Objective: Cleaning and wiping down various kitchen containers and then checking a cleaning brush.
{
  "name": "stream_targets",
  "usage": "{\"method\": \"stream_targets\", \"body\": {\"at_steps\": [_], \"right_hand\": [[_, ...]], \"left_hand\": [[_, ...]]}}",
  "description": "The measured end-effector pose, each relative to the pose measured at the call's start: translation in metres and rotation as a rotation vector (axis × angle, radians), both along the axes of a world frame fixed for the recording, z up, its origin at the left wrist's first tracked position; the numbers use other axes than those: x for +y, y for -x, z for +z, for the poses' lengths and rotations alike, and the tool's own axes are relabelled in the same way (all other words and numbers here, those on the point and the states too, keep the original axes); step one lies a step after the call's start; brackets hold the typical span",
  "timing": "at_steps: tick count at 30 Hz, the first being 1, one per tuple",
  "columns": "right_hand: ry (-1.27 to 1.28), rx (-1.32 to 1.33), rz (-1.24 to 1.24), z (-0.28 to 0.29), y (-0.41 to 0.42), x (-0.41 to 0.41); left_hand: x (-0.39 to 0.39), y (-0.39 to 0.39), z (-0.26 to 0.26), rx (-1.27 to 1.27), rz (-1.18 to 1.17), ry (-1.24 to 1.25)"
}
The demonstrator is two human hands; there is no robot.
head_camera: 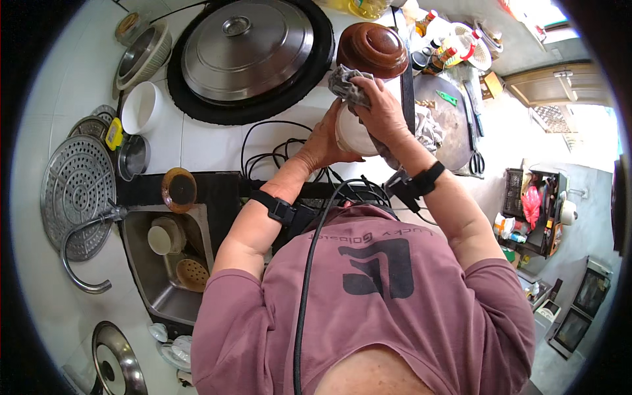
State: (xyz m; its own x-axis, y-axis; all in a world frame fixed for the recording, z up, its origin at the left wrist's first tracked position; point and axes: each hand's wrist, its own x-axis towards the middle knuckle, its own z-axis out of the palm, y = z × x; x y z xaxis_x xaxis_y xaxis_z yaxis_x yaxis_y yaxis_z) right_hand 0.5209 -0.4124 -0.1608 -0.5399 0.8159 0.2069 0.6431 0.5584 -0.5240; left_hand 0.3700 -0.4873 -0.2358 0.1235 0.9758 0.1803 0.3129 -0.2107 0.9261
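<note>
My left hand (323, 138) grips the side of a white round container (353, 131), its thumb and fingers spread around it. A crumpled grey patterned cloth (348, 85) is bunched in my right hand (382, 111), over the container's far right side. Part of that cloth hangs below my right wrist. My right hand and the cloth hide much of the container, so its contents cannot be told. Just beyond the cloth stands a brown lidded pot (373, 49). Black cables (276, 153) lie coiled on the white tiled counter (212, 148), left of my left hand.
A large metal lid (247, 49) covers a wok with a black rim. At left is a steel sink (163, 296) holding dishes. Scissors (477, 160), a knife and a green peeler (447, 98) lie on a round board (444, 128) at right, near several bottles.
</note>
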Motion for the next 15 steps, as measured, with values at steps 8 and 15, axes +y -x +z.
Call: {"method": "stream_targets", "body": {"at_steps": [8, 15], "right_hand": [[0.041, -0.259, 0.652, 0.040, -0.051, -0.013], [0.017, -0.429, 0.618, 0.029, -0.027, -0.010]], "left_hand": [[0.006, 0.016, -0.016, -0.026, -0.158, -0.018], [0.002, 0.011, 0.018, -0.024, -0.170, -0.012]]}}
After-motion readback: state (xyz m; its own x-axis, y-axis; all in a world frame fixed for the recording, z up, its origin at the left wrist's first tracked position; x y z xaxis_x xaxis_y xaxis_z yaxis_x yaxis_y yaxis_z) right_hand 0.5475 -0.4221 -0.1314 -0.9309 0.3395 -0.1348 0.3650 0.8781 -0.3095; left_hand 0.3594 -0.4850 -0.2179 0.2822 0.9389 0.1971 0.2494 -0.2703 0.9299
